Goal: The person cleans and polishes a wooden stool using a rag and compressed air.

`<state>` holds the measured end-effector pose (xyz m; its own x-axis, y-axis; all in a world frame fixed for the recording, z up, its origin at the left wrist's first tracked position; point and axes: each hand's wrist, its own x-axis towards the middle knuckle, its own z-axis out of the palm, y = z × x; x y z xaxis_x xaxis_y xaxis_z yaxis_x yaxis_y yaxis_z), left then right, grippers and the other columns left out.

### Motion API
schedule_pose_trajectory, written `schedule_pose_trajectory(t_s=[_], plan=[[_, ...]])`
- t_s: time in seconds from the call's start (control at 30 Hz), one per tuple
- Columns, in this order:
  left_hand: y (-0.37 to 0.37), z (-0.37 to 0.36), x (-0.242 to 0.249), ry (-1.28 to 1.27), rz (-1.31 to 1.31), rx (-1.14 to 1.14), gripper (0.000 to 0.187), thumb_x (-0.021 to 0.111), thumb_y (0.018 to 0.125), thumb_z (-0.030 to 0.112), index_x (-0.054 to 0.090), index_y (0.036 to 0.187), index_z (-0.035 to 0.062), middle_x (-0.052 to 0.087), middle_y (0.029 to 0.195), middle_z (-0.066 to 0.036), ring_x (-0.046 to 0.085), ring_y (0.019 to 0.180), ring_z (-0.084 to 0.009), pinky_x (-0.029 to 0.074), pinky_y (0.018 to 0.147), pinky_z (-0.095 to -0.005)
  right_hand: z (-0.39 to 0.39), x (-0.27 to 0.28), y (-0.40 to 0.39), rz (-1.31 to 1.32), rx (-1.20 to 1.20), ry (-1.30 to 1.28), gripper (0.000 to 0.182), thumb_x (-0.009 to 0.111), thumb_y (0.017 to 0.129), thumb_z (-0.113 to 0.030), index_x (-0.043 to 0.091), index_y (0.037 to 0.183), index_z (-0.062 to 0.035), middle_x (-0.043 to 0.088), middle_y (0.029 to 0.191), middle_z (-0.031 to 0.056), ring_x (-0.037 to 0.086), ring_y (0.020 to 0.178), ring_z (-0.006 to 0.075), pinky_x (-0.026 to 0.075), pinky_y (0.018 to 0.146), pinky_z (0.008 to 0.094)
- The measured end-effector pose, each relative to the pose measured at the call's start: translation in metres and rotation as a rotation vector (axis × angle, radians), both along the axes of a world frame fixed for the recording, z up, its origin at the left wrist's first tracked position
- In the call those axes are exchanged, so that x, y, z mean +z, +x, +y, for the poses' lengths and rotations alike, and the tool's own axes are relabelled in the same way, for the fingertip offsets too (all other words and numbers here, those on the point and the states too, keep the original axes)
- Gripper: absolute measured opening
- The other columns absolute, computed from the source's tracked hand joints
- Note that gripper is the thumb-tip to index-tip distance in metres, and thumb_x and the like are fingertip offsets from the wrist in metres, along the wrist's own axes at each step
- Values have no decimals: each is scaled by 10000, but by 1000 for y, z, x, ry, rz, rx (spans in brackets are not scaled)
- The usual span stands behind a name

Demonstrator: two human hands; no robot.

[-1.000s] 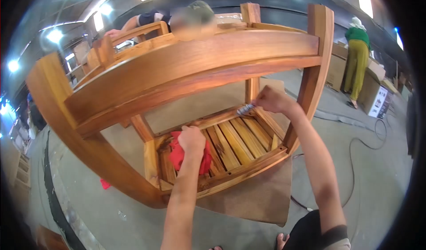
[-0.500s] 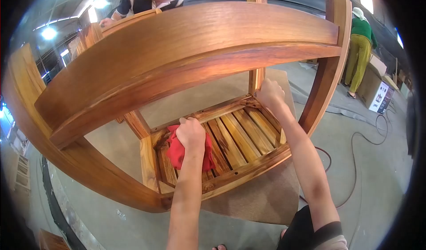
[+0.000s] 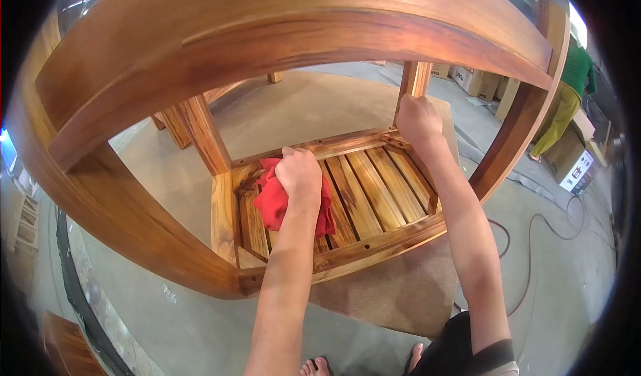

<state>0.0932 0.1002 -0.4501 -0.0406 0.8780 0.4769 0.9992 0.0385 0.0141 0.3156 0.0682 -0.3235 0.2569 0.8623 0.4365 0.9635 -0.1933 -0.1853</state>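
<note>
A varnished wooden chair frame (image 3: pixel 320 39) lies tipped over on a brown board, its curved rail arching across the top of the view. Inside it, my left hand (image 3: pixel 298 170) is closed on a red cloth (image 3: pixel 272 202) pressed against the slatted seat (image 3: pixel 360 189), near the left end of the slats. Further right, my right hand (image 3: pixel 419 118) is wrapped round an upright wooden leg (image 3: pixel 418 79) at the seat's far right corner.
The brown board (image 3: pixel 394 289) lies under the frame. At the right stands a person in a green top (image 3: pixel 577 69) beside cardboard boxes (image 3: pixel 566 156). A thin hose (image 3: pixel 531 256) curls over the grey floor. More wooden furniture (image 3: pixel 175 126) stands behind.
The view has tilted down, so the rail sits higher and the person behind it is out of sight. My left hand and the cloth appear slightly further up and right. Both hands keep their holds.
</note>
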Motion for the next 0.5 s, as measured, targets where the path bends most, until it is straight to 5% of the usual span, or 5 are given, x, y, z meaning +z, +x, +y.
schedule_pose_trajectory(t_s=[0.23,0.33,0.37,0.47,0.5], plan=[[-5,3,-3,39,-18,-34,193,587,891,180,741,905,63,705,895,-134,717,802,-233,582,613,-340,-20,-5,15,-55,85,-5,141,634,857,-151,707,874,-32,697,928,227,673,872,404,541,766,489],[-9,3,15,-152,-126,-113,211,591,907,202,746,911,59,729,956,-156,724,844,-294,592,691,-412,-66,27,8,-35,96,159,129,639,853,-151,726,847,-57,697,871,209,671,838,393,547,747,476],[-7,-10,34,-146,-344,-115,274,592,931,260,738,936,28,722,999,-192,704,908,-374,566,778,-481,-86,39,4,-18,64,246,127,638,851,-147,734,835,-65,696,847,204,671,826,389,549,740,472],[36,25,51,-24,-680,-242,342,580,944,301,718,963,-12,697,994,-245,673,932,-425,534,814,-513,-134,73,2,-33,127,221,130,648,847,-150,759,838,-84,688,793,197,671,800,377,553,725,468],[59,41,51,185,-775,-446,398,564,953,338,712,955,-31,655,1010,-324,652,945,-449,520,815,-518,-147,75,5,-97,163,242,132,651,848,-152,767,858,-90,686,772,192,672,767,376,555,711,466]])
